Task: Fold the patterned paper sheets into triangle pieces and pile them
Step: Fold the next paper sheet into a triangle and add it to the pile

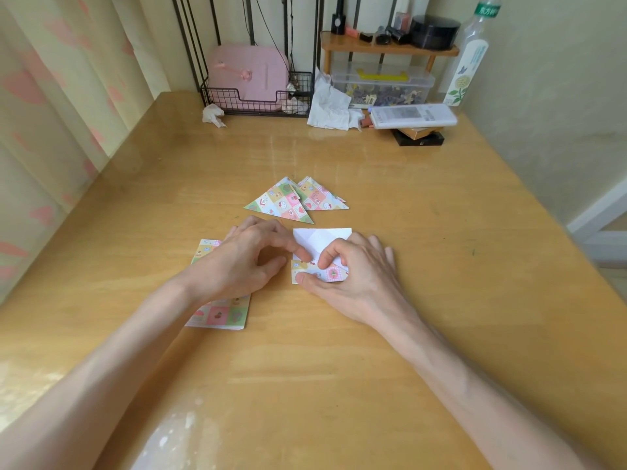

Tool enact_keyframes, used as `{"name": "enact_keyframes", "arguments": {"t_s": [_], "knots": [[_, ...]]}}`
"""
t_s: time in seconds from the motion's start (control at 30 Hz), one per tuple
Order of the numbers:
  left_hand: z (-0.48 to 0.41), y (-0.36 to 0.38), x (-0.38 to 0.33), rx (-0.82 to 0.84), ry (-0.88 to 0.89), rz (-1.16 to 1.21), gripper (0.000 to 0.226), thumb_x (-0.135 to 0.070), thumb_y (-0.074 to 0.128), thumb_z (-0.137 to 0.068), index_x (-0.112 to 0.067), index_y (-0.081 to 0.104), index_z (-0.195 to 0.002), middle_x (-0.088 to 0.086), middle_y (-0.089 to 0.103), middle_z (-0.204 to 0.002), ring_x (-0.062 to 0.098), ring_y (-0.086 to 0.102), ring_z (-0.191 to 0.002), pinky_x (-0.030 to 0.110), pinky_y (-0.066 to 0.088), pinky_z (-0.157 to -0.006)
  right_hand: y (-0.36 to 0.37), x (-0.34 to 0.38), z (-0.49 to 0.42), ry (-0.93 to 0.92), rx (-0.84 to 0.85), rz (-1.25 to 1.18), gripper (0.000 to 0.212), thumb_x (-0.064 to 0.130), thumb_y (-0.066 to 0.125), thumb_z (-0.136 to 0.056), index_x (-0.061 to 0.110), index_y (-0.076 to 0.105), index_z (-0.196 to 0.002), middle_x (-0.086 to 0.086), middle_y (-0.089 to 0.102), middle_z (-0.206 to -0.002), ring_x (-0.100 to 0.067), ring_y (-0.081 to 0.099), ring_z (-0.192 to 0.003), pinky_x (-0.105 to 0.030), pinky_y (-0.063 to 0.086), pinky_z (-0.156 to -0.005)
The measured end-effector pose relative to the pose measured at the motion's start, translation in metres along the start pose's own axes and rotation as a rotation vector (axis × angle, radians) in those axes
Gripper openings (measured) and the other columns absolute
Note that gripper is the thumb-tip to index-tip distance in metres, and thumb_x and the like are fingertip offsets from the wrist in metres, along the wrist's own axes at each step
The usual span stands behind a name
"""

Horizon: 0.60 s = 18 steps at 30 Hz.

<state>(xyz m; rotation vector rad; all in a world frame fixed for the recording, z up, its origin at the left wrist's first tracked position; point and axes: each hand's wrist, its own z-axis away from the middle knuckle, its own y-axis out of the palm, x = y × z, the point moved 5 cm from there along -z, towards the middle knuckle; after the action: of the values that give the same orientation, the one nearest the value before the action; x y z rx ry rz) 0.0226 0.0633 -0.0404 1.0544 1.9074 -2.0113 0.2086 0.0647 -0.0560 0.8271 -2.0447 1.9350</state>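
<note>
A patterned paper sheet [322,242] lies white side up at the table's middle, its near edge folded over so a patterned strip shows. My right hand [353,269] pinches that folded edge between thumb and forefinger. My left hand [244,259] presses a fingertip on the sheet's left side, its other fingers loosely curled. A stack of unfolded patterned sheets [220,313] lies under my left wrist. Two folded patterned triangles [281,203] [322,196] lie overlapping just beyond the hands.
At the back stand a black wire basket [258,96] holding a pink box, a crumpled tissue [213,115], white tissues [330,106], a clear plastic box [383,83] under a small wooden shelf, a white remote [412,115] and a tall bottle [470,56]. A curtain hangs at left.
</note>
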Motion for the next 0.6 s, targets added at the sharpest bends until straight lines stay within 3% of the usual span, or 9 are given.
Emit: {"name": "enact_keyframes", "arguments": {"t_s": [0.37, 0.5, 0.6], "knots": [[-0.0002, -0.0002, -0.0004, 0.0, -0.007, 0.005, 0.044, -0.01, 0.062, -0.096, -0.049, 0.071, -0.112, -0.024, 0.059, -0.111, 0.003, 0.04, -0.117, 0.038, 0.031, -0.111, 0.0036, 0.0044, 0.0004, 0.051, -0.025, 0.045, 0.054, 0.085, 0.068, -0.06, 0.036, 0.056, -0.081, 0.021, 0.046, -0.095, -0.009, 0.038, -0.1, -0.032, 0.023, -0.083], [0.0003, -0.0002, -0.002, 0.007, -0.018, 0.008, 0.043, -0.01, 0.061, -0.096, -0.049, 0.071, -0.112, -0.026, 0.058, -0.111, -0.003, 0.038, -0.115, 0.038, 0.03, -0.111, 0.0055, 0.0051, 0.0003, 0.064, -0.012, 0.019, 0.051, 0.082, 0.069, -0.061, 0.037, 0.056, -0.078, 0.022, 0.043, -0.094, -0.008, 0.035, -0.1, -0.032, 0.019, -0.081], [0.0013, -0.0007, -0.0025, 0.008, -0.021, 0.007, 0.043, -0.01, 0.061, -0.095, -0.048, 0.071, -0.112, -0.026, 0.058, -0.11, 0.001, 0.039, -0.115, 0.038, 0.03, -0.111, 0.0056, 0.0041, 0.0009, 0.063, 0.003, -0.007, 0.049, 0.081, 0.071, -0.063, 0.037, 0.057, -0.078, 0.022, 0.043, -0.095, -0.007, 0.035, -0.102, -0.032, 0.02, -0.082]]}}
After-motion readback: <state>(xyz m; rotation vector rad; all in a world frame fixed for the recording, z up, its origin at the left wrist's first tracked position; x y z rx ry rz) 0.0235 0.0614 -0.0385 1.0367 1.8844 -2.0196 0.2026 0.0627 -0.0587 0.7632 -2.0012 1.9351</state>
